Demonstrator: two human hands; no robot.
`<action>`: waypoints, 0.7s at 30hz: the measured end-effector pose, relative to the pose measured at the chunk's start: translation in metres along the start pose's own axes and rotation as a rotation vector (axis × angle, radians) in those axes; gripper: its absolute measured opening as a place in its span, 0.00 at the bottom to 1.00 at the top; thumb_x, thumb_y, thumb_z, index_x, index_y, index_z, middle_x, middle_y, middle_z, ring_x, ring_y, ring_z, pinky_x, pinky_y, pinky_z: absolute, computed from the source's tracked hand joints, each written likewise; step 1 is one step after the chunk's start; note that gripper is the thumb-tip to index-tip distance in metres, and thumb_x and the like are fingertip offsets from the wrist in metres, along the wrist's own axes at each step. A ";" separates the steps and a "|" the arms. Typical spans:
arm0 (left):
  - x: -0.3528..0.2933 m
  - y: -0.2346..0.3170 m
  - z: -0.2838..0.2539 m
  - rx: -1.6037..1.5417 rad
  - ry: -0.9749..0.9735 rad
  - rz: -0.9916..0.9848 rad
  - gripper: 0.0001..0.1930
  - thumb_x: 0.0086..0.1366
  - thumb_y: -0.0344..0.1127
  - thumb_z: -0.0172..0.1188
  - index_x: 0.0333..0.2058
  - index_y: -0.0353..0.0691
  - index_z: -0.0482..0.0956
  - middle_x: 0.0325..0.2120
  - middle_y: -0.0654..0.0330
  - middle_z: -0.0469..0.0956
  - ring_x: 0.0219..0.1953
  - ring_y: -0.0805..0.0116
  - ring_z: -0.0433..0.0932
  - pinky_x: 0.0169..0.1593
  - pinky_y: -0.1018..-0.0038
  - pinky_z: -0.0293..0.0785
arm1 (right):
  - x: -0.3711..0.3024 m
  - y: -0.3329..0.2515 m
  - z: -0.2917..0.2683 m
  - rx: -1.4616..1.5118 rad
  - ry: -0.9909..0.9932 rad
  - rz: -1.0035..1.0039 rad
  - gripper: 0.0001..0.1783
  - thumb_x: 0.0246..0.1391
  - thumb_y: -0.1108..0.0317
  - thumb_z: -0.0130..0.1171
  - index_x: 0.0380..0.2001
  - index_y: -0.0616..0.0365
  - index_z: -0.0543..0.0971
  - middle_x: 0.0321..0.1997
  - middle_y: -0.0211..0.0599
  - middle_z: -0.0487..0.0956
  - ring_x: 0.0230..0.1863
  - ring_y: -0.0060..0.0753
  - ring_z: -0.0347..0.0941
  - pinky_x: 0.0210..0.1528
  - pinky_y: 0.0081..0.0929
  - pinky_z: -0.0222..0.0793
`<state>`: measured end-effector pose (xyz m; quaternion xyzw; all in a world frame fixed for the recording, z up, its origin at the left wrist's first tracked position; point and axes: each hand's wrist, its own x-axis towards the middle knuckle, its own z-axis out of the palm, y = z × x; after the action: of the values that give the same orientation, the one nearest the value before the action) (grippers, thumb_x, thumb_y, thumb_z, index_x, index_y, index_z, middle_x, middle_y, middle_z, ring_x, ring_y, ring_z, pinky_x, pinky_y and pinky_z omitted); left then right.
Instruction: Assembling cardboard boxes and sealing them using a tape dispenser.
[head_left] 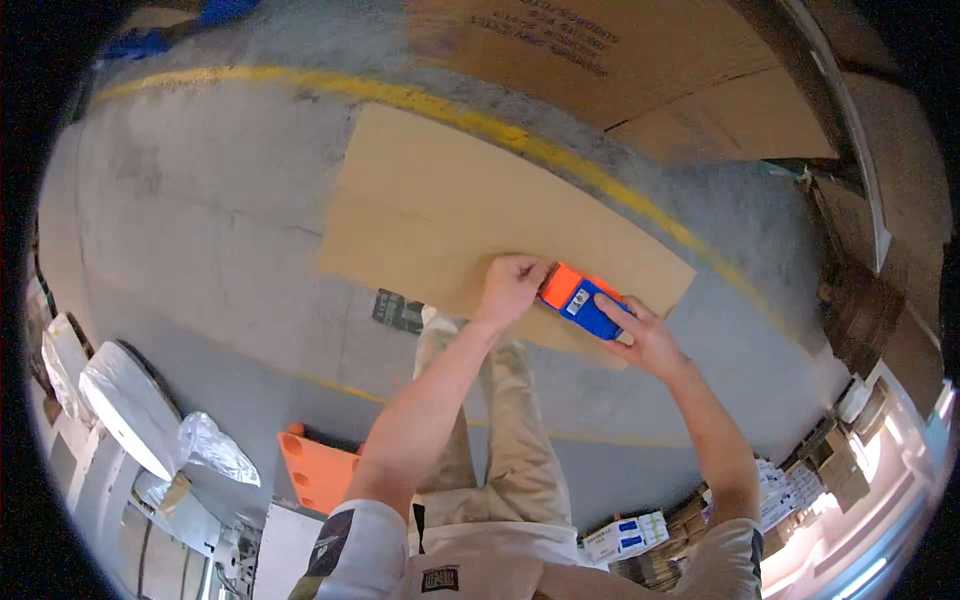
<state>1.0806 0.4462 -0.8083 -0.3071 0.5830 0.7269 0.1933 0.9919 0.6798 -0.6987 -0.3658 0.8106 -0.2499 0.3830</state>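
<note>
My right hand (652, 338) grips a small orange-and-blue block-shaped item (585, 300) with a pale label on its blue side; the thumb lies across the blue part. At the item's orange left end, the fingers of my left hand (514, 286) are pinched together. Whether they hold part of it or something tiny is hidden. Below both hands, a flat brown cardboard sheet (420, 200) lies on the grey floor, in front of my legs.
A yellow line (480, 120) crosses the floor beyond the sheet. Large printed cardboard (640, 70) lies at the far right. An orange plastic piece (315, 472) is near my left arm. White wrapped items (130, 405) stand left; boxes (628, 537) are at lower right.
</note>
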 end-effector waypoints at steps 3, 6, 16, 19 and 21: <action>-0.012 0.022 -0.023 -0.067 0.213 -0.007 0.12 0.71 0.34 0.57 0.40 0.31 0.84 0.29 0.60 0.84 0.30 0.75 0.80 0.34 0.75 0.77 | 0.007 -0.017 -0.021 -0.018 -0.047 0.049 0.44 0.45 0.70 0.72 0.67 0.41 0.69 0.50 0.47 0.76 0.47 0.52 0.76 0.49 0.38 0.76; -0.023 0.048 -0.091 -0.041 0.409 0.046 0.08 0.68 0.28 0.55 0.36 0.30 0.83 0.27 0.61 0.82 0.28 0.75 0.78 0.31 0.75 0.75 | 0.017 -0.039 -0.030 -0.093 -0.111 0.059 0.44 0.51 0.63 0.66 0.71 0.30 0.60 0.53 0.48 0.74 0.53 0.55 0.74 0.53 0.44 0.74; 0.012 0.023 -0.102 0.156 0.474 -0.119 0.12 0.67 0.34 0.62 0.43 0.31 0.84 0.28 0.57 0.83 0.31 0.77 0.79 0.35 0.76 0.76 | -0.023 -0.028 -0.040 -0.121 -0.107 0.047 0.44 0.52 0.62 0.65 0.71 0.27 0.60 0.53 0.46 0.73 0.51 0.54 0.75 0.52 0.45 0.75; 0.008 -0.017 -0.102 0.338 0.546 -0.088 0.21 0.68 0.43 0.60 0.50 0.31 0.80 0.34 0.48 0.83 0.35 0.65 0.82 0.39 0.69 0.77 | -0.035 -0.015 -0.024 -0.088 -0.094 0.020 0.44 0.51 0.63 0.65 0.70 0.28 0.61 0.53 0.46 0.73 0.50 0.54 0.75 0.52 0.45 0.75; 0.007 -0.014 -0.079 0.678 0.653 -0.003 0.24 0.69 0.49 0.58 0.52 0.32 0.79 0.36 0.43 0.83 0.37 0.58 0.84 0.41 0.66 0.77 | -0.034 -0.005 -0.022 -0.088 -0.098 0.035 0.44 0.51 0.64 0.65 0.70 0.29 0.61 0.52 0.46 0.73 0.50 0.55 0.75 0.52 0.45 0.75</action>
<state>1.1024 0.3728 -0.8336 -0.4401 0.8175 0.3605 0.0903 0.9914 0.7066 -0.6678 -0.3801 0.8073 -0.1890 0.4100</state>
